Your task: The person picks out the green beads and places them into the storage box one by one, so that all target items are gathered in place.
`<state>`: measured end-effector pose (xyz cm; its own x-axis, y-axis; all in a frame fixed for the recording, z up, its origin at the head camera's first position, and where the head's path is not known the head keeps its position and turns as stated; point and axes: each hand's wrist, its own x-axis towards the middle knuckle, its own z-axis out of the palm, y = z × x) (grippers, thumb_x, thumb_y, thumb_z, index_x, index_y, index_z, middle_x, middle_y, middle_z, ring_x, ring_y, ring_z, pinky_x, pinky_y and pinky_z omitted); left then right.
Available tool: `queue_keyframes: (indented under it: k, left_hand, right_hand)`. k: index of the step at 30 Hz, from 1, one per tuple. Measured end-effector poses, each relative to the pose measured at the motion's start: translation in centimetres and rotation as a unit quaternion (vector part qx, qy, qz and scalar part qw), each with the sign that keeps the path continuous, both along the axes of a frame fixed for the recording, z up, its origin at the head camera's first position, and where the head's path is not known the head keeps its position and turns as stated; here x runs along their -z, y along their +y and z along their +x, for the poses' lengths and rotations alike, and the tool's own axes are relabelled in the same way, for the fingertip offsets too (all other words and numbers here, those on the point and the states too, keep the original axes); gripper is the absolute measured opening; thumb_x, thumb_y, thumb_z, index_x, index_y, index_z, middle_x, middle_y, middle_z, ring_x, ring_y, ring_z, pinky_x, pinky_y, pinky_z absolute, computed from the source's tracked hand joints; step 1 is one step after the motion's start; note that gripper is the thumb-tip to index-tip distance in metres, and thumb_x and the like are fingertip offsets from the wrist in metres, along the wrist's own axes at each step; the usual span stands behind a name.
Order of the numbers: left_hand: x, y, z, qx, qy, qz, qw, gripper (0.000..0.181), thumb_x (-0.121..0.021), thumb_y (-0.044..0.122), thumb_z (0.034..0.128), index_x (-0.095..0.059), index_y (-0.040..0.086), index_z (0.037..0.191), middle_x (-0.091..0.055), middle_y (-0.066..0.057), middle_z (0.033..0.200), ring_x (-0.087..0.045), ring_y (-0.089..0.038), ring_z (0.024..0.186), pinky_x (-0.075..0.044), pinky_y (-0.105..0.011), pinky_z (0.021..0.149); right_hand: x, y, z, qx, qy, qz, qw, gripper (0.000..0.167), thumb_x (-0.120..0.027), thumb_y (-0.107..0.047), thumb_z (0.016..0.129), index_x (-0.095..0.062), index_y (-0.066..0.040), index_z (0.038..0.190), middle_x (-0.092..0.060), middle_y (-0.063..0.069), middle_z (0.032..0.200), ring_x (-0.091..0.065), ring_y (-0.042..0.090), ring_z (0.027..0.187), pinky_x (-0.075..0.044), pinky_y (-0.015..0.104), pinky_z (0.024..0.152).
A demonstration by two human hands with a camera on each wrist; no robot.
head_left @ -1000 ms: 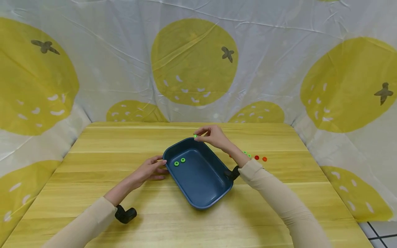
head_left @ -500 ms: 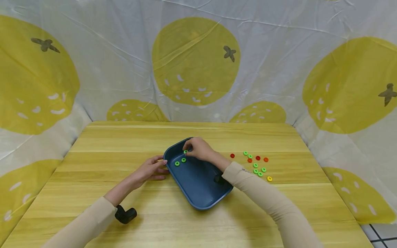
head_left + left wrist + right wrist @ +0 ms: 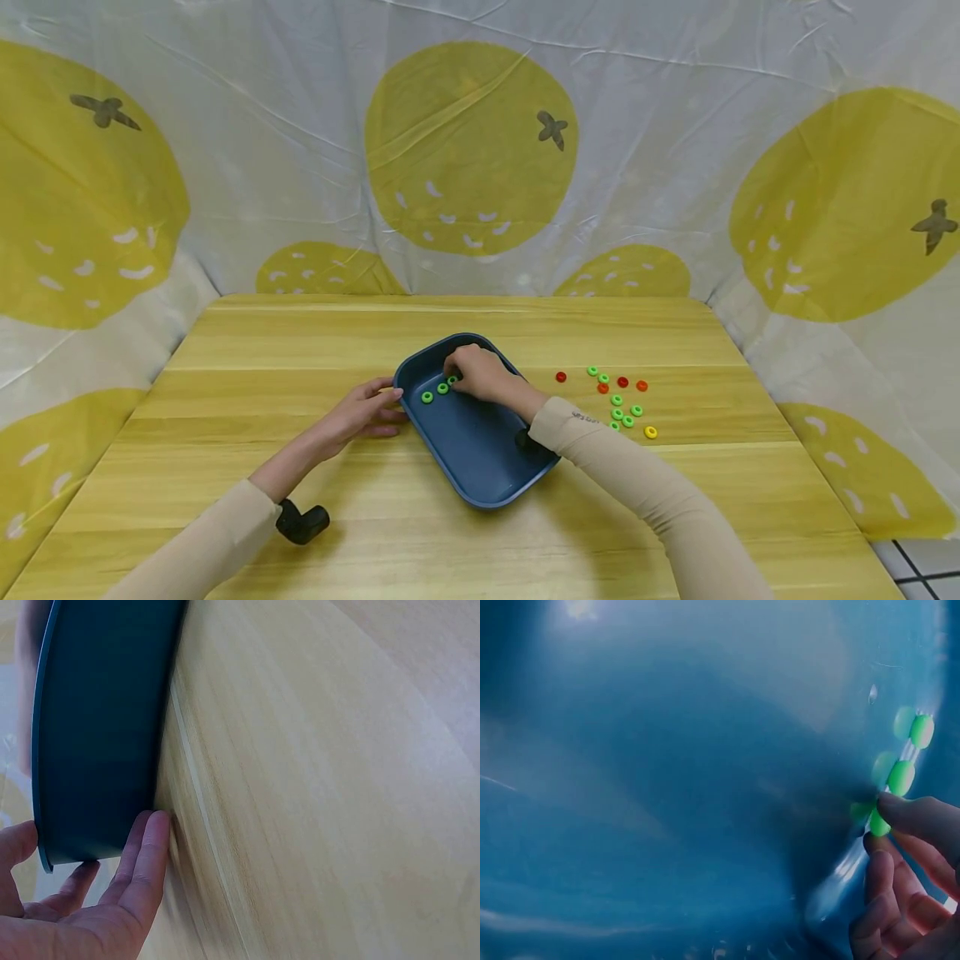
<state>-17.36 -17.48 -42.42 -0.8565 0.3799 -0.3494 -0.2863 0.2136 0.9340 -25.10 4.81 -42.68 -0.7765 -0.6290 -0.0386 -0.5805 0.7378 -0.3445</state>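
Note:
A deep dark-blue tray (image 3: pixel 483 454) stands angled on the wooden table. My left hand (image 3: pixel 360 417) holds its left corner, thumb on the rim and fingers against the outer wall; the left wrist view shows the fingertips (image 3: pixel 154 825) low on that wall. Inside the tray my right hand (image 3: pixel 483 373) pinches a green ring-shaped bead (image 3: pixel 880 823) between thumb and finger, down at the floor by the far left wall. Two more green beads, one at the corner (image 3: pixel 427 397) and a middle bead (image 3: pixel 901 778), lie in line with it.
Right of the tray, several loose beads lie on the table: green beads (image 3: pixel 617 401), red beads (image 3: pixel 622 382), orange beads (image 3: pixel 642 386) and a yellow bead (image 3: pixel 651 432). A patterned curtain (image 3: pixel 300 167) hangs behind the table.
My right hand has come from above the far rim down into the tray with the green bead, bringing it beside the other two. The left hand has stayed at the corner.

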Motion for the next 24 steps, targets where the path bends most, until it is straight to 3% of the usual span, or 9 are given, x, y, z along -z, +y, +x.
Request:
queue_keyframes:
  k: [11,16,19,24]
  left_hand:
    - [-0.1,0.0,0.0,0.005,-0.001,0.0,1.0,0.063,-0.042,0.03,0.1002,-0.017,-0.006,0.145,-0.036,-0.033,0.142,-0.056,-0.036,0.118,-0.051,-0.043,0.094]
    - [-0.2,0.0,0.1,0.003,-0.001,0.001,1.0,0.063,-0.042,0.03,0.1001,-0.017,-0.006,0.145,-0.036,-0.034,0.142,-0.057,-0.036,0.117,-0.052,-0.043,0.094]
    - [-0.1,0.0,0.1,0.0,0.001,0.0,1.0,0.061,-0.042,0.029,0.1004,-0.018,-0.006,0.145,-0.036,-0.034,0.141,-0.057,-0.037,0.117,-0.052,-0.043,0.094]
    - [-0.1,0.1,0.1,-0.001,0.002,-0.001,1.0,0.061,-0.041,0.029,0.1005,-0.019,-0.006,0.145,-0.037,-0.034,0.141,-0.056,-0.038,0.117,-0.052,-0.043,0.093]
  right_hand:
    - [0.0,0.3,0.1,-0.002,0.021,-0.019,0.9996,0.016,-0.068,-0.016,0.086,-0.071,-0.013,0.102,-0.068,0.002,0.1,-0.061,0.014,0.09,-0.053,0.025,0.072]
    - [-0.1,0.5,0.2,0.01,0.017,-0.076,0.9969,0.018,-0.068,-0.018,0.086,-0.071,-0.012,0.103,-0.069,0.002,0.1,-0.061,0.014,0.091,-0.053,0.024,0.075]
    - [-0.4,0.5,0.0,0.022,-0.019,-0.146,0.9888,0.019,-0.068,-0.018,0.086,-0.071,-0.01,0.103,-0.07,0.003,0.098,-0.061,0.014,0.08,-0.051,0.02,0.068]
    - [-1.0,0.5,-0.2,0.039,-0.067,-0.255,0.9639,0.019,-0.07,-0.016,0.084,-0.071,-0.005,0.1,-0.072,0.009,0.092,-0.058,0.015,0.069,-0.046,0.015,0.06]
